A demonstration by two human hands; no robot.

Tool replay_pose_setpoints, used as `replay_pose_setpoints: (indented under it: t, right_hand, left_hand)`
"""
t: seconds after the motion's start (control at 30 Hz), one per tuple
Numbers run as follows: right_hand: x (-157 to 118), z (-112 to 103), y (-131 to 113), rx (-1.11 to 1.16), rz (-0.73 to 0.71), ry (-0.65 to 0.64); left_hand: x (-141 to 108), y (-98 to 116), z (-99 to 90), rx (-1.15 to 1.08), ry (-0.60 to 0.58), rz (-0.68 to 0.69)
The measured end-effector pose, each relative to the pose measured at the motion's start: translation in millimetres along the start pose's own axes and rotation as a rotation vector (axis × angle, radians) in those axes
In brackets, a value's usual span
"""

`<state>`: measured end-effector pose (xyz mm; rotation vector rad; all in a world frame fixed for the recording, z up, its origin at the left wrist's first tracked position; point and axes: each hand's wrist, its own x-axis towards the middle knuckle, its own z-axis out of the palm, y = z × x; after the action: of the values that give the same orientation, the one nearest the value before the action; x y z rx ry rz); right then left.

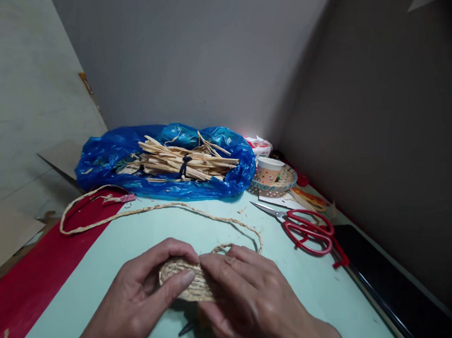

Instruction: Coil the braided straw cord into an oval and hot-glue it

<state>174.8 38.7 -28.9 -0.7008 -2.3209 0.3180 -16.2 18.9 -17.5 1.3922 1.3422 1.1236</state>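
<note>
Both hands hold an oval coiled piece of pale braided straw low in the middle of the view. My left hand grips its left end, thumb on the near face and fingers behind it. My right hand is closed over the right part, with fingertips at the top edge beside my left fingers; its palm side hides that end. From behind my right hand a long straw braid runs out over the table and loops at the left. A dark pointed thing, partly hidden, shows below the piece.
Behind lies a blue plastic bag with a tied bundle of straw strips. Paper cup and woven basket stand right of it. Red-handled scissors lie at the right, near a black flat object. A pink clip sits left.
</note>
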Motion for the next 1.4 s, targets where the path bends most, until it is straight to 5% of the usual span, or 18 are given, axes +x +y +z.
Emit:
replay_pose_setpoints:
  t: [0.6, 0.9, 1.13, 1.4]
  right_hand:
    - [-4, 17, 4, -0.072, -0.073, 0.141]
    - [-5, 6, -1, -0.07, 0.009, 0.088]
    - [-3, 7, 0, -0.037, -0.062, 0.133]
    - [-3, 4, -1, -0.013, -0.039, 0.117]
  left_hand:
    - [-2, 2, 10.1, -0.001, 0.128, -0.137]
    - [-4, 0, 10.2, 0.016, 0.197, -0.077]
    - [-4, 2, 8.6, 0.055, 0.23, -0.055]
    - [-5, 3, 8.6, 0.068, 0.101, -0.119]
